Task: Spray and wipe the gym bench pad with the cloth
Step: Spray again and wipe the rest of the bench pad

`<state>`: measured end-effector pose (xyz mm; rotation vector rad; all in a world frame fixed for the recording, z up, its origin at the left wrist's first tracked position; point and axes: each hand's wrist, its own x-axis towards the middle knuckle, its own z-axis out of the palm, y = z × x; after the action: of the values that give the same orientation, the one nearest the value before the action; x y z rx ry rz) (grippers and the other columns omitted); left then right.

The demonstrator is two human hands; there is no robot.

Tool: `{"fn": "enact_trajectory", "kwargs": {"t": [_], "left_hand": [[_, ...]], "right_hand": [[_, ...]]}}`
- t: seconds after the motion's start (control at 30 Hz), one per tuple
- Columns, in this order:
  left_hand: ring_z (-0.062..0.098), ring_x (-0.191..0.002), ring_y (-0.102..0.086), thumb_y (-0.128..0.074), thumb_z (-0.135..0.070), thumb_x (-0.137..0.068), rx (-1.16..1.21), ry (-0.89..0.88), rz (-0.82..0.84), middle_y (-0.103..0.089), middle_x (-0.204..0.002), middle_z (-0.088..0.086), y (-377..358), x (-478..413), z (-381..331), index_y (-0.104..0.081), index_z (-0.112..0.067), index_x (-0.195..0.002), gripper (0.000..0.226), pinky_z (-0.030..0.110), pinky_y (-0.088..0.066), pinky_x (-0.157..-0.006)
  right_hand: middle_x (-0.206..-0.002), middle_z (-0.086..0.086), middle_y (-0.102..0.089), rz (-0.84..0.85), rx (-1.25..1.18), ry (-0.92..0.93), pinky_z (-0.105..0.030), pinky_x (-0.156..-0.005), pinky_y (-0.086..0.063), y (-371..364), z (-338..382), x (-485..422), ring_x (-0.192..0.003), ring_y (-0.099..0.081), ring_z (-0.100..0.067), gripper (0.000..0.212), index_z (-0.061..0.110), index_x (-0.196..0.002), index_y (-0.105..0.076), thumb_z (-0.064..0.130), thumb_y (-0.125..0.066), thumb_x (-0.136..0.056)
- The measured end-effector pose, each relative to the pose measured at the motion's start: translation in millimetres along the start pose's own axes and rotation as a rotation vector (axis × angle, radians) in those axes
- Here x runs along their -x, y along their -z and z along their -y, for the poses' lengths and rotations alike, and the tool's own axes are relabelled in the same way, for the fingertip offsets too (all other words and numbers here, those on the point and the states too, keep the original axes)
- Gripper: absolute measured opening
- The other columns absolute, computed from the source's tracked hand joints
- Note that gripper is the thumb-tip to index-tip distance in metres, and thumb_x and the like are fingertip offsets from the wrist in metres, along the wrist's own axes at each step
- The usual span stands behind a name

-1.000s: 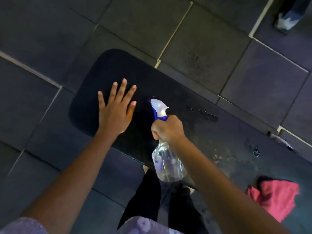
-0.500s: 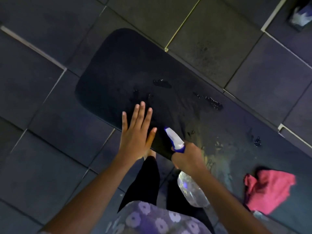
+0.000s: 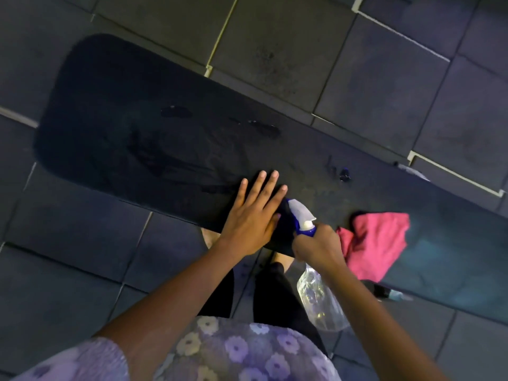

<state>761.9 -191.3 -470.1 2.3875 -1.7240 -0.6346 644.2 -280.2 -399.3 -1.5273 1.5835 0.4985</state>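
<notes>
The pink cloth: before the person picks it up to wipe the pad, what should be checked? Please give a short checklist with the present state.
1. Pink cloth lies on the bench pad, uncovered: ok.
2. Pad shows wet spray patches: ok.
3. Left hand free, fingers spread flat: ok.
4. Right hand free: not ok, it grips the spray bottle.
5. Liquid left in the bottle: cannot tell.

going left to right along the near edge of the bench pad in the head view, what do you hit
bare wet bench pad → left hand, flat and open on the pad → spray bottle → right hand, gripping the bottle's neck → pink cloth, lying on the pad
</notes>
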Motion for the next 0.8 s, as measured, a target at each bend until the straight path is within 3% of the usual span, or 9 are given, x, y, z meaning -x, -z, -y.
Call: {"fn": "enact_trajectory", "kwargs": {"t": [0.07,0.13,0.2,0.33,0.43,0.5,0.57,0.67,0.8], "left_hand": [[0.028,-0.148,-0.014,-0.048,-0.031,-0.093,0.011,0.032,-0.001,-0.016,-0.160,0.011,-2,-7,-11,-0.031,-0.017,-0.149,0.059,0.053,-0.018,-0.118],[0.028,-0.149,-0.012,-0.045,-0.030,-0.094,0.039,0.045,-0.008,-0.014,-0.161,0.012,-2,-11,-20,-0.029,-0.017,-0.150,0.059,0.051,-0.018,-0.118],[0.027,-0.149,-0.008,-0.044,-0.030,-0.096,0.071,0.025,-0.002,-0.012,-0.161,0.010,-3,-15,-31,-0.027,-0.017,-0.151,0.059,0.048,-0.017,-0.119],[0.025,-0.149,-0.006,-0.043,-0.031,-0.095,0.106,0.000,0.004,-0.011,-0.162,0.008,-3,-25,-54,-0.024,-0.018,-0.151,0.061,0.047,-0.015,-0.118],[0.025,-0.149,-0.007,-0.037,-0.034,-0.095,0.120,0.004,0.003,-0.012,-0.161,0.008,-4,-36,-67,-0.025,-0.017,-0.151,0.060,0.048,-0.015,-0.119],[0.024,-0.149,-0.006,-0.039,-0.033,-0.096,0.119,-0.001,0.021,-0.012,-0.161,0.007,-6,-44,-76,-0.025,-0.017,-0.151,0.060,0.049,-0.013,-0.119],[0.023,-0.150,-0.005,-0.041,-0.032,-0.096,0.096,-0.009,0.033,-0.012,-0.162,0.006,-9,-50,-84,-0.025,-0.017,-0.151,0.059,0.050,-0.011,-0.119],[0.023,-0.149,-0.006,-0.043,-0.031,-0.097,0.079,0.004,0.025,-0.013,-0.161,0.006,-13,-53,-89,-0.028,-0.017,-0.150,0.057,0.051,-0.009,-0.120],[0.022,-0.149,-0.008,-0.046,-0.030,-0.096,0.057,0.021,-0.014,-0.014,-0.161,0.005,-19,-50,-90,-0.029,-0.016,-0.150,0.057,0.050,-0.008,-0.120]], "right_hand": [[-0.061,-0.005,-0.065,-0.004,-0.061,0.005,-0.037,-0.061,-0.055,11,-12,1,-0.064,-0.062,-0.027,0.026,0.008,-0.072,-0.067,0.017,-0.050,-0.055],[-0.049,0.006,-0.053,0.000,-0.195,0.048,-0.029,-0.049,-0.045,25,-19,9,-0.051,-0.050,-0.019,0.006,0.010,-0.061,-0.060,0.006,-0.055,-0.059],[-0.044,0.012,-0.043,0.064,-0.344,0.147,-0.023,-0.045,-0.036,43,-28,16,-0.047,-0.039,-0.013,0.023,0.019,-0.058,-0.053,-0.003,-0.060,-0.057],[-0.056,0.013,-0.049,0.094,-0.544,0.447,-0.022,-0.058,-0.044,80,-47,25,-0.055,-0.046,-0.009,0.054,0.021,-0.106,-0.063,-0.008,-0.062,-0.061],[-0.070,-0.009,-0.051,-0.054,-0.673,0.554,-0.033,-0.074,-0.050,106,-57,29,-0.068,-0.053,-0.023,0.057,0.030,-0.108,-0.061,-0.007,-0.062,-0.064],[-0.074,-0.005,-0.057,-0.185,-0.742,0.576,-0.033,-0.077,-0.051,122,-65,26,-0.074,-0.058,-0.020,0.050,0.036,-0.095,-0.064,-0.005,-0.064,-0.065],[-0.077,0.006,-0.060,-0.334,-0.821,0.554,-0.036,-0.081,-0.051,136,-71,18,-0.079,-0.062,-0.017,0.044,0.032,-0.092,-0.063,-0.004,-0.065,-0.067],[-0.082,0.000,-0.058,-0.537,-0.886,0.572,-0.039,-0.085,-0.054,156,-79,-2,-0.082,-0.061,-0.021,0.056,0.008,-0.124,-0.053,-0.009,-0.064,-0.071],[-0.078,0.003,-0.059,-0.709,-0.947,0.600,-0.047,-0.083,-0.055,173,-86,-45,-0.076,-0.061,-0.025,0.055,-0.018,-0.120,-0.048,-0.005,-0.064,-0.069]]}}
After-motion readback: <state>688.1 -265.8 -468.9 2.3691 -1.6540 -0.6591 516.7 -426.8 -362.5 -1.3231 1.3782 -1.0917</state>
